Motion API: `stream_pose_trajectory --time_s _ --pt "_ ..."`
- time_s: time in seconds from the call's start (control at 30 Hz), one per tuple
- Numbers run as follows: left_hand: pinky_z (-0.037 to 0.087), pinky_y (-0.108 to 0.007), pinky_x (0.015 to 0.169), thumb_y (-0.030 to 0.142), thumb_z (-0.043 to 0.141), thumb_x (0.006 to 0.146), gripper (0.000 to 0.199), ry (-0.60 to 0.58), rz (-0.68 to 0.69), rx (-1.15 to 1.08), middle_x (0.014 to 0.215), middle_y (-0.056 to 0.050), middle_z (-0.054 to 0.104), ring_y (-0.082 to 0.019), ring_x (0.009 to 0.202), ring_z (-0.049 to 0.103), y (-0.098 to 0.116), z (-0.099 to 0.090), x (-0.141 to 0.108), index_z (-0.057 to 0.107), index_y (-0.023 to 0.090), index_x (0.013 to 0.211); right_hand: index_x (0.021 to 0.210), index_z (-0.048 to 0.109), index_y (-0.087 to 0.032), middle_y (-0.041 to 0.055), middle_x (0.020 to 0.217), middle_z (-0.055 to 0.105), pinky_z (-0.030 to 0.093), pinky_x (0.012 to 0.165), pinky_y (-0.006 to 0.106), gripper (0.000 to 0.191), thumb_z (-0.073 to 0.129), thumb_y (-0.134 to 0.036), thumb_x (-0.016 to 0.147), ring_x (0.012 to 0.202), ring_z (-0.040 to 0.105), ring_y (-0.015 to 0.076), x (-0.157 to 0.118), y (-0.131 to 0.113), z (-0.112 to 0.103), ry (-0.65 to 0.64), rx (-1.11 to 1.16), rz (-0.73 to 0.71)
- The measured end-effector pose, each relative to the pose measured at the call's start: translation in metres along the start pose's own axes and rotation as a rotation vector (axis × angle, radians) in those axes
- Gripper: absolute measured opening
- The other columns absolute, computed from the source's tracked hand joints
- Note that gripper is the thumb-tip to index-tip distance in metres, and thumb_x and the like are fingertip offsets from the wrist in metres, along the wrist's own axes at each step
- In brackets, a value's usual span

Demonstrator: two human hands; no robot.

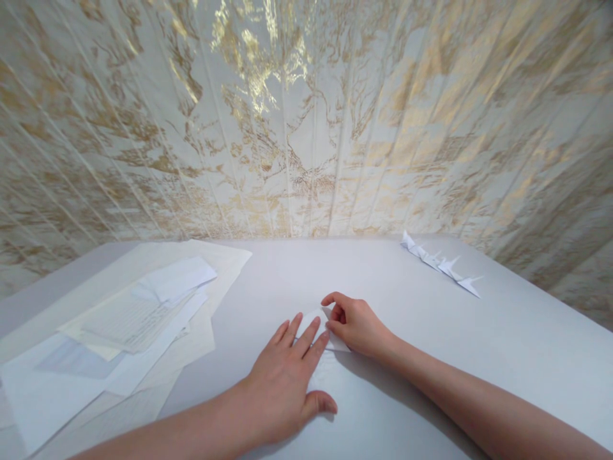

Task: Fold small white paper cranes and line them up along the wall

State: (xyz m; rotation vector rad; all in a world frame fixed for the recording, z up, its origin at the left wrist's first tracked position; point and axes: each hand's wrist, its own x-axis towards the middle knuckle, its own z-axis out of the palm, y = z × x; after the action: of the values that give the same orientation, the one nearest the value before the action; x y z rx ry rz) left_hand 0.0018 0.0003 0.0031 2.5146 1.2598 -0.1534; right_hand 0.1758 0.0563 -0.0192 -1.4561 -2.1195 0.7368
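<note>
A small folded piece of white paper (311,319) lies on the white table in front of me, partly covered by my fingers. My left hand (290,377) rests flat on it, fingers spread and thumb out to the right. At the paper's right side, my right hand (352,322) is closed, with thumb and index finger pinching at its edge. The lower part of the paper is mostly hidden under my left hand.
Loose sheets of paper (158,377), some with writing, overlap in a pile on the left of the table (287,268). Several folded white paper cranes (447,268) stand in a row at the back right. A gold-patterned curtain (306,128) hangs behind the table.
</note>
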Motion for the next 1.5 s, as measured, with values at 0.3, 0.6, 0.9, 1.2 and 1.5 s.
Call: stream_pose_trajectory --time_s 0.3,0.6,0.9,1.2,1.5 --pt "0.013 -0.045 0.110 0.065 0.039 0.075 0.084 0.055 0.064 -0.031 0.145 -0.016 0.016 -0.028 0.134 0.007 -0.003 0.007 0.002 0.024 0.011 0.138 0.097 0.059 -0.014 0.0103 0.094 0.064 0.046 0.078 0.029 0.022 0.040 -0.019 0.086 0.086 0.059 0.0173 -0.019 -0.017 -0.008 0.053 -0.069 -0.378" --pt "0.012 -0.042 0.111 0.069 0.045 0.069 0.098 0.020 0.076 -0.023 0.146 -0.018 0.005 -0.029 0.134 0.003 -0.007 0.009 0.003 0.017 0.006 0.139 0.134 0.033 -0.005 0.0226 0.135 0.037 0.024 0.103 0.052 0.076 0.034 -0.060 0.082 0.127 0.032 0.0320 -0.067 -0.002 0.004 -0.139 -0.482 -0.487" --pt "0.014 -0.047 0.108 0.066 0.049 0.069 0.088 0.040 0.059 -0.038 0.146 -0.016 0.005 -0.031 0.133 0.002 -0.008 0.010 -0.002 0.020 0.022 0.139 0.129 0.043 -0.010 0.0204 0.129 0.047 0.026 0.102 0.053 0.080 0.040 -0.067 0.073 0.124 0.037 0.0336 -0.075 -0.001 -0.010 -0.117 -0.560 -0.451" --pt "0.016 -0.048 0.107 0.068 0.046 0.069 0.084 0.059 0.032 -0.021 0.147 -0.014 0.010 -0.032 0.134 0.006 -0.021 0.009 -0.014 0.025 0.023 0.138 0.123 0.050 -0.010 0.0198 0.126 0.051 0.032 0.099 0.051 0.072 0.043 -0.064 0.075 0.122 0.040 0.0330 -0.091 0.006 -0.017 -0.086 -0.605 -0.404" --pt "0.016 -0.049 0.107 0.067 0.045 0.071 0.081 0.055 -0.016 0.002 0.146 -0.016 0.007 -0.032 0.133 0.004 -0.020 0.008 -0.019 0.025 0.026 0.137 0.101 0.062 -0.017 0.0133 0.111 0.062 0.042 0.090 0.041 0.033 0.046 -0.042 0.085 0.108 0.054 0.0262 -0.093 0.000 -0.029 -0.066 -0.494 -0.327"
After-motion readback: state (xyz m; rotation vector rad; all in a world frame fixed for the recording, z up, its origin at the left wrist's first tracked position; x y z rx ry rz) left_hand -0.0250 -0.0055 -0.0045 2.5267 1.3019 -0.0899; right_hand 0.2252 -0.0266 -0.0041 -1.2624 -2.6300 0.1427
